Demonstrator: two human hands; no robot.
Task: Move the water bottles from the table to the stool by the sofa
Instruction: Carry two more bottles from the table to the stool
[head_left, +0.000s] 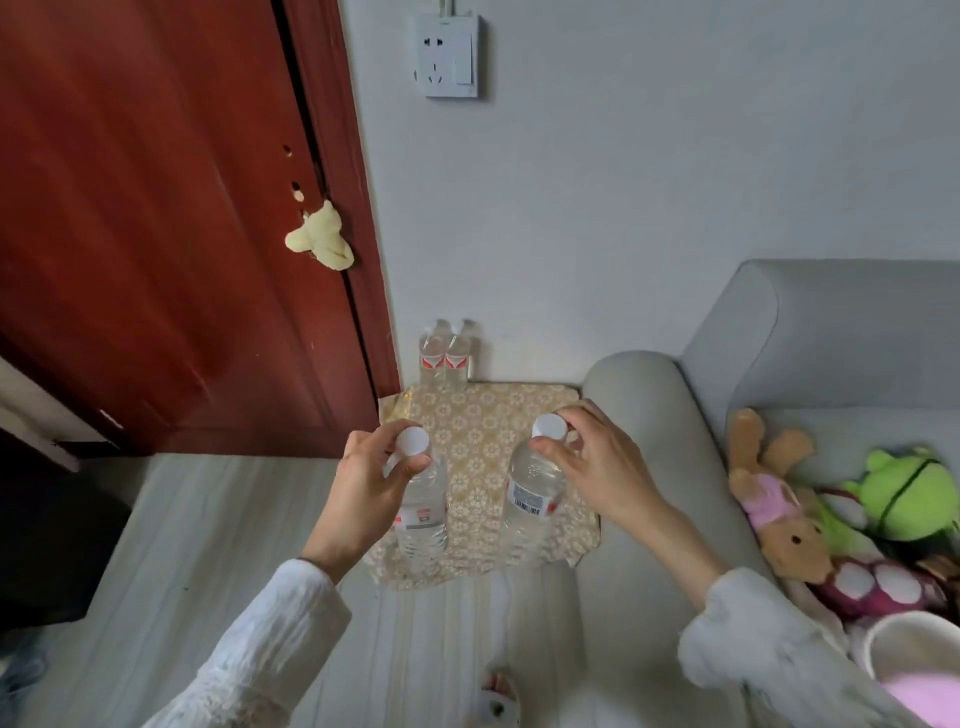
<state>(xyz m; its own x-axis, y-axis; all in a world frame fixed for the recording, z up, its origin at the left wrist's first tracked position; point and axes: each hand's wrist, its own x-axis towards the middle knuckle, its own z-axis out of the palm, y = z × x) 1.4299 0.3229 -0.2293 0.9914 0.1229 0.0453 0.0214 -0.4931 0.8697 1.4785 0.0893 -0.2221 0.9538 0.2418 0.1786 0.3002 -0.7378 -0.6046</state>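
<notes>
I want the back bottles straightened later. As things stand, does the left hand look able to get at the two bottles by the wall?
Probably not yet: the left hand grips a bottle by its neck. The path over the stool to the two bottles by the wall looks open.

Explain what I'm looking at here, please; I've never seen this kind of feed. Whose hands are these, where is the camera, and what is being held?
There is no machine here. One wide-angle camera, worn on a person's head, looks forward and down at their two bare hands.

The left hand grips the neck of the left bottle; the right hand pinches the right bottle just under its white cap with its fingers. Both bottles are upright over the stool, which wears a flowery cloth and stands beside the grey sofa. Two more bottles stand at its far edge, against the wall. Soft toys lie on the sofa.
</notes>
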